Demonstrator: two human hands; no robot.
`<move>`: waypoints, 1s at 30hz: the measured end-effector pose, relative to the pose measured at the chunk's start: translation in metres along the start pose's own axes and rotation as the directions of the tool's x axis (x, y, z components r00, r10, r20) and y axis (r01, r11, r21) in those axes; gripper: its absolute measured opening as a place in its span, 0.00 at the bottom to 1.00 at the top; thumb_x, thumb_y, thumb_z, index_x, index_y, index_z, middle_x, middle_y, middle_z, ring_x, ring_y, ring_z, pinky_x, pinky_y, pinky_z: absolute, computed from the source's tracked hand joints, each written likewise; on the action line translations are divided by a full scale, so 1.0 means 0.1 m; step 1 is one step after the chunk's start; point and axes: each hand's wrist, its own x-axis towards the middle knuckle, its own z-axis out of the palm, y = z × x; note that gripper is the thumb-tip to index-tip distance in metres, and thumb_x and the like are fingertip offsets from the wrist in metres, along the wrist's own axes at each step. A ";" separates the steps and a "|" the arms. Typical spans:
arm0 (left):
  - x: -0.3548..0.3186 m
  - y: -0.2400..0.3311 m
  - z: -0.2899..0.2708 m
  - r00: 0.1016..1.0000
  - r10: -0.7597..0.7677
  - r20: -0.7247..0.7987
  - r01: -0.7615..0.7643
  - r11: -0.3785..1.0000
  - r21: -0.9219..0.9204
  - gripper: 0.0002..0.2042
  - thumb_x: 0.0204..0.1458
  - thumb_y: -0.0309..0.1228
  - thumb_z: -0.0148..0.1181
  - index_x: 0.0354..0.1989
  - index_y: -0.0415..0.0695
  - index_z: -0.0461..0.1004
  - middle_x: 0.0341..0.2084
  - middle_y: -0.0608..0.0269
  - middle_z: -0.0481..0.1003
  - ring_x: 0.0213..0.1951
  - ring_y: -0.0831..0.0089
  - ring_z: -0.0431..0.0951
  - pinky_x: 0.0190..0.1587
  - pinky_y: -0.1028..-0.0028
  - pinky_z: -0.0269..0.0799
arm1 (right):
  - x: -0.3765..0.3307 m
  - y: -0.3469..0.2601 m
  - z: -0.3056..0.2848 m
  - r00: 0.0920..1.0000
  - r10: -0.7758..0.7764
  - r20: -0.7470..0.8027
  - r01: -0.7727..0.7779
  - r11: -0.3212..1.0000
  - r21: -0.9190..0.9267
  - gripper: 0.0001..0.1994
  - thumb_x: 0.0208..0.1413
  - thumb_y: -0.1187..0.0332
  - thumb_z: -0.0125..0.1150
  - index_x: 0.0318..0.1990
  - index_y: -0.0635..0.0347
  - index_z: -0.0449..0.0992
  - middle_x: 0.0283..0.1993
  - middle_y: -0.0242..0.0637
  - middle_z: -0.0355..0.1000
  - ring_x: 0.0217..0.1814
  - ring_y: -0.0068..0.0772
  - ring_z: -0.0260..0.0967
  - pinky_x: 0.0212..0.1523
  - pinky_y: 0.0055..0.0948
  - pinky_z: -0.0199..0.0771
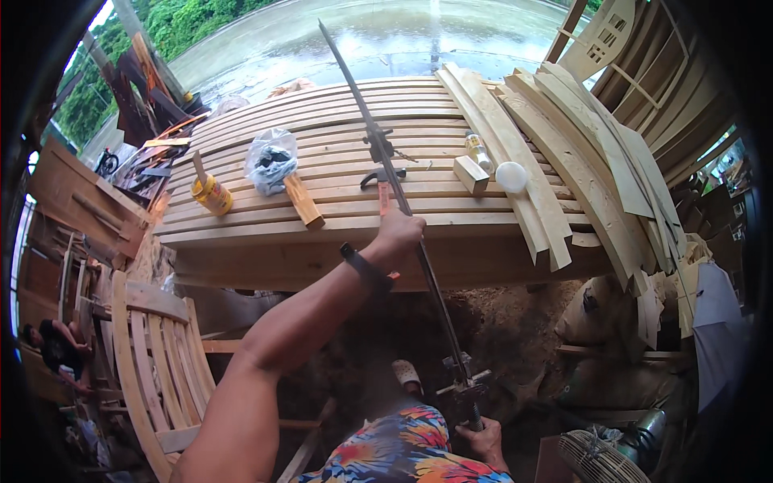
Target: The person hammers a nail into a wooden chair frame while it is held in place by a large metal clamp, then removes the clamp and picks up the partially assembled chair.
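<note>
Your left hand [400, 233] grips the long bar clamp [419, 258] beside the stack of curved planks [322, 173]; your right hand [483, 439] clenches its handle below, over the sawdust floor [515, 322]; wet yard [386, 36] beyond the stack.

Our long bar clamp [403, 201], held at both ends

We see a thin, dark metal bar running diagonally from the far edge of the stack of curved wooden slats [322, 153] down past its near edge. Its sliding jaw sits mid-bar over the slats; its screw end hangs low, off the stack.
</note>
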 end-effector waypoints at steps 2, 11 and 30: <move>0.43 -0.28 0.06 0.948 0.291 0.128 -0.317 0.896 0.312 0.06 0.53 0.26 0.59 0.27 0.38 0.78 0.23 0.61 0.77 0.26 0.71 0.77 0.32 0.69 0.75 | 0.12 0.05 0.09 0.999 -0.009 -0.031 0.009 1.000 0.019 0.12 0.44 0.67 0.80 0.31 0.64 0.84 0.25 0.32 0.79 0.28 0.21 0.75 0.32 0.27 0.74; 1.42 -0.44 0.44 0.814 0.370 0.448 -0.487 0.013 0.874 0.05 0.39 0.24 0.69 0.24 0.52 0.84 0.25 0.58 0.82 0.32 0.59 0.85 0.33 0.65 0.80 | 0.68 -0.36 0.36 0.991 -0.016 -0.136 0.016 1.000 -0.003 0.11 0.44 0.69 0.79 0.29 0.64 0.82 0.21 0.28 0.73 0.22 0.19 0.67 0.25 0.28 0.68; 0.55 0.21 0.27 0.973 0.232 -0.017 -0.200 0.873 0.444 0.21 0.50 0.32 0.60 0.50 0.32 0.76 0.47 0.33 0.78 0.51 0.42 0.79 0.55 0.57 0.74 | 1.36 -0.20 0.73 0.993 0.005 -0.115 -0.007 1.000 -0.019 0.10 0.47 0.66 0.76 0.31 0.63 0.83 0.24 0.32 0.77 0.26 0.25 0.71 0.32 0.33 0.72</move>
